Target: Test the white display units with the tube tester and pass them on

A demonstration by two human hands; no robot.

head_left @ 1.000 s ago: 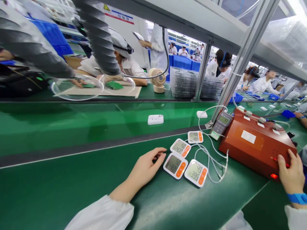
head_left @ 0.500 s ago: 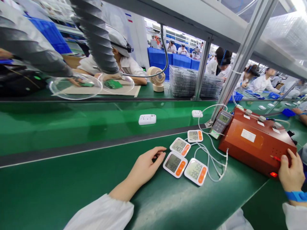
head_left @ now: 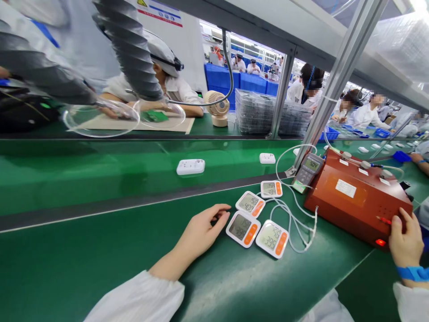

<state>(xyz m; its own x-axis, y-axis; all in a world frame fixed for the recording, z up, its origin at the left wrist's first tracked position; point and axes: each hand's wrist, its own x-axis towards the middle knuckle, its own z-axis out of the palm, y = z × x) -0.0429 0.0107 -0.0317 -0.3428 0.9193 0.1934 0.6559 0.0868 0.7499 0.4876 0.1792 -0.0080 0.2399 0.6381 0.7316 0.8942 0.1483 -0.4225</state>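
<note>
My left hand [head_left: 204, 230] rests on the green bench, fingers loosely curved and apart, holding nothing. Just right of its fingertips lies a group of white blood pressure monitors with orange buttons and lit displays: a near-left one [head_left: 243, 229], a near-right one [head_left: 272, 239], one behind [head_left: 250, 204] and a far one [head_left: 271, 189]. Clear tubing [head_left: 291, 214] runs from them to a red-brown metal box [head_left: 360, 199]. At that box's right front corner is my right hand [head_left: 406, 239], fingers apart, beside a small red-tipped switch [head_left: 384, 220] and a lit red button [head_left: 380, 242].
A grey handheld gauge [head_left: 308, 172] leans against the box. Beyond the bench edge runs a green conveyor [head_left: 134, 161] carrying white units [head_left: 191, 167]. A metal post [head_left: 335, 85], a small fan [head_left: 217, 107], stacked clear trays [head_left: 255, 112] and a co-worker [head_left: 167, 67] are behind.
The white units on the conveyor have shifted left. Both my hands and the monitors stay practically where they were; the view has moved slightly.
</note>
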